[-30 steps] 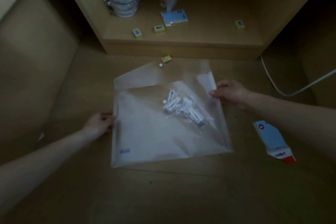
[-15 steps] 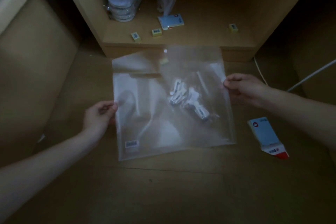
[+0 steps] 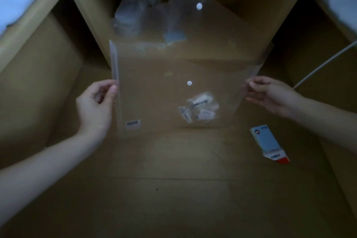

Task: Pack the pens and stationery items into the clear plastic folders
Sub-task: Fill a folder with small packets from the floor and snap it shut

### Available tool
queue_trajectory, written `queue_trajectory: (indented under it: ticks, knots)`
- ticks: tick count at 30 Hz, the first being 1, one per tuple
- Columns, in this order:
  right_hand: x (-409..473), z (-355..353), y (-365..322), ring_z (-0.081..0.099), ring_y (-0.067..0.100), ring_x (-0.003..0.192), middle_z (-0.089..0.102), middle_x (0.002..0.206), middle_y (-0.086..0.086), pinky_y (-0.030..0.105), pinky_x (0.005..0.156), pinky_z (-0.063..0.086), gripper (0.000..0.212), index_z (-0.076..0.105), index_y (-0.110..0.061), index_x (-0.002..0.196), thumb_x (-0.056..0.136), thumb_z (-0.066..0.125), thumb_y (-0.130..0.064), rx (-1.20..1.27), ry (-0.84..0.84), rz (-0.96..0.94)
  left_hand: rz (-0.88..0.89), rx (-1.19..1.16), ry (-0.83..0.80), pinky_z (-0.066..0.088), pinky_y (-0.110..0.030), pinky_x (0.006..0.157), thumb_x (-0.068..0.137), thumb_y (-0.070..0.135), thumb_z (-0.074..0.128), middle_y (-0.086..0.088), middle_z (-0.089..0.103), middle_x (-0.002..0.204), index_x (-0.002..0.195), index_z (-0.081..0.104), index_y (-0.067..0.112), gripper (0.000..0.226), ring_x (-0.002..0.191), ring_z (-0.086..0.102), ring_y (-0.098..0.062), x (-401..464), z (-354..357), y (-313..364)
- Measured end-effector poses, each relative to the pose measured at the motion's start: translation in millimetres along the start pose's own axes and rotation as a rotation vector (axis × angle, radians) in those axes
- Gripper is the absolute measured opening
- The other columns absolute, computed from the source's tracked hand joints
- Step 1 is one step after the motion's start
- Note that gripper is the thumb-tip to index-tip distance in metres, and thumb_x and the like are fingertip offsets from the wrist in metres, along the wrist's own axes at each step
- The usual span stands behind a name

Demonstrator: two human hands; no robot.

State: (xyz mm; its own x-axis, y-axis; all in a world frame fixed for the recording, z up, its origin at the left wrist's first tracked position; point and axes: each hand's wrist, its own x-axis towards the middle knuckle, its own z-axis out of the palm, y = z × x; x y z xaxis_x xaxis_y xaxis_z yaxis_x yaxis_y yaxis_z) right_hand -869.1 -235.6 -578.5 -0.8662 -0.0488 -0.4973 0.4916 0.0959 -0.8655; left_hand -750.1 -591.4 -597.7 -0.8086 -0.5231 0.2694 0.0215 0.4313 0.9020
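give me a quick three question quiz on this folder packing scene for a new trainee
1. True or false: the clear folder has its flap snapped shut.
2. Which hand grips the folder's edge nearest the barcode sticker? A left hand B right hand
3. What lies on the floor by the right forearm?

Key: 1 false, the flap stands open. 2 A. 3 A blue and white card pack.

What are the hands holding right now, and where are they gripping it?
Both hold the clear plastic folder: the left hand pinches its left edge, the right hand pinches its right edge. The flap is open.
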Motion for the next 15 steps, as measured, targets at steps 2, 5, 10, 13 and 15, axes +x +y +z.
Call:
queue_trajectory:
  ticks: [2,5,10,13,15]
  knots:
    - [-3,0,-1,0.062,0.015,0.101,0.067,0.101,0.001,0.035,0.092,0.048,0.018,0.062,-0.017,0.1,0.094,0.049,-0.006,0.041,0.003,0.002,0.046,-0.006,0.01,0.048,-0.017,0.079,0.093,0.004,0.055,0.007,0.06,0.086,0.103,0.062,0.015,0.016,0.081,0.058,-0.007,0,0,6]
    - [-9,1,0,0.062,0.014,0.096,0.066,0.1,0.001,0.033,0.088,0.048,0.017,0.061,-0.017,0.099,0.095,0.048,-0.005,0.064,0.021,0.019,0.095,-0.013,-0.01,0.048,-0.016,0.077,0.094,0.004,0.055,0.006,0.06,0.085,0.103,0.061,0.015,0.016,0.079,0.056,-0.006,-2,1,12]
    - [-8,6,3,0.062,0.013,0.086,0.066,0.094,0.003,0.029,0.081,0.047,0.016,0.06,-0.015,0.098,0.096,0.048,-0.006,-0.008,0.015,0.021,0.025,-0.024,0.001,0.045,-0.01,0.071,0.094,0.004,0.055,0.008,0.06,0.083,0.104,0.062,0.015,0.016,0.075,0.056,0.001,3,-1,0]
    - [-4,9,4,0.06,0.012,0.078,0.065,0.089,0.003,0.025,0.071,0.044,0.015,0.061,-0.012,0.103,0.096,0.049,-0.006,-0.096,0.019,0.005,-0.045,-0.014,-0.017,0.045,-0.006,0.067,0.093,0.004,0.055,0.009,0.059,0.083,0.105,0.062,0.014,0.016,0.069,0.057,0.007,1,-4,-11]
    - [-3,12,6,0.057,0.012,0.074,0.064,0.086,0.003,0.023,0.067,0.041,0.015,0.06,-0.012,0.098,0.096,0.048,-0.004,-0.137,0.012,0.004,-0.099,0.009,-0.046,0.045,-0.006,0.066,0.093,0.005,0.056,0.01,0.06,0.083,0.107,0.062,0.013,0.017,0.07,0.056,0.003,-3,-5,-22]
